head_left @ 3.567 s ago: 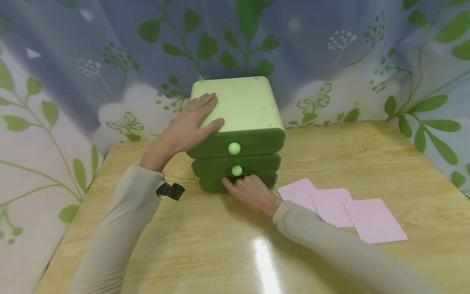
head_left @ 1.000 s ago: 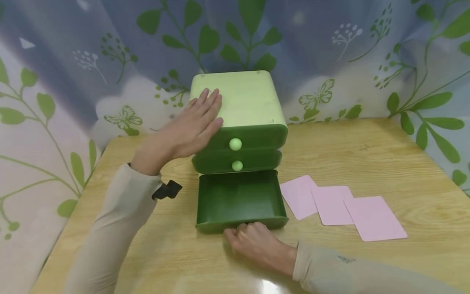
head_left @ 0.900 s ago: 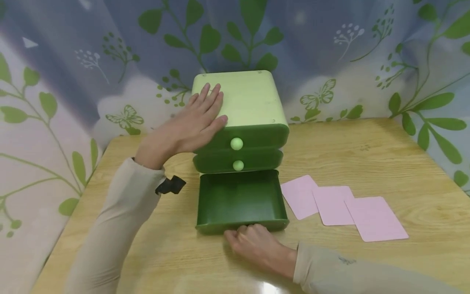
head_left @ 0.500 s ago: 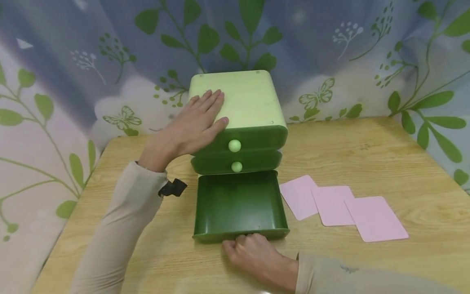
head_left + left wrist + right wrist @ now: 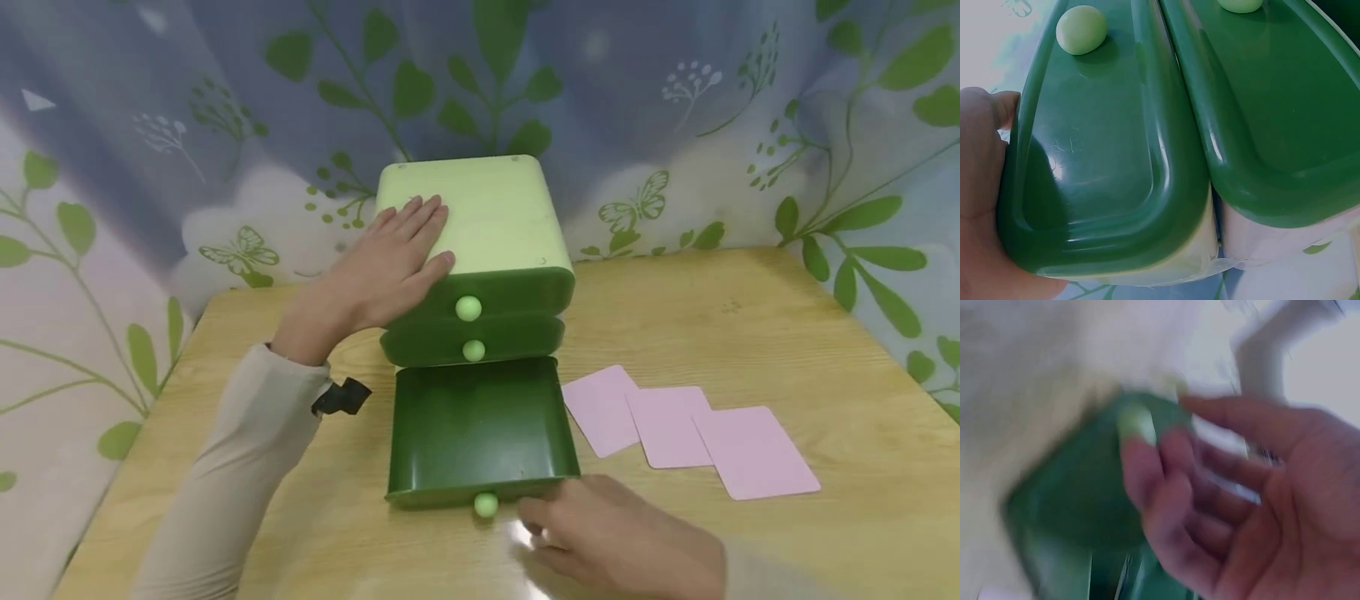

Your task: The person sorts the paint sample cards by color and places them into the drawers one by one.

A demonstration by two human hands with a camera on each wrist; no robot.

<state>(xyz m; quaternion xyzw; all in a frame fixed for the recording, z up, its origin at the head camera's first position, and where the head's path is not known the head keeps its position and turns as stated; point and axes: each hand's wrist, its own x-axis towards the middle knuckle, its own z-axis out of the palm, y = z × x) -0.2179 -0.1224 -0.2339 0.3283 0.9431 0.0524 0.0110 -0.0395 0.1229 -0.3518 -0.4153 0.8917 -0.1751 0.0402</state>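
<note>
A small chest with a pale green top [image 5: 495, 217] and dark green drawers stands on the table. Its bottom drawer [image 5: 480, 433] is pulled out, with nothing seen inside; the two upper ones are closed. My left hand [image 5: 375, 275] rests flat on the top's left side, and in the left wrist view the hand [image 5: 982, 187] lies along the upper drawer front [image 5: 1097, 125]. To the right of the bottom knob [image 5: 486, 505], off it, is my right hand [image 5: 618, 533], fingers loosely bent. The blurred right wrist view has that hand [image 5: 1235, 506] holding nothing, the knob [image 5: 1137, 423] behind its fingertips.
Three pink cards [image 5: 757, 454] lie overlapping on the wooden table [image 5: 337, 517], just right of the pulled-out drawer. Behind the table hangs a leaf-patterned curtain [image 5: 600, 100]. A black band [image 5: 342, 396] is at the left sleeve.
The bottom drawer has come out toward me since the earliest frame. My right hand has since let go of its knob and moved right. My left hand stays on top.
</note>
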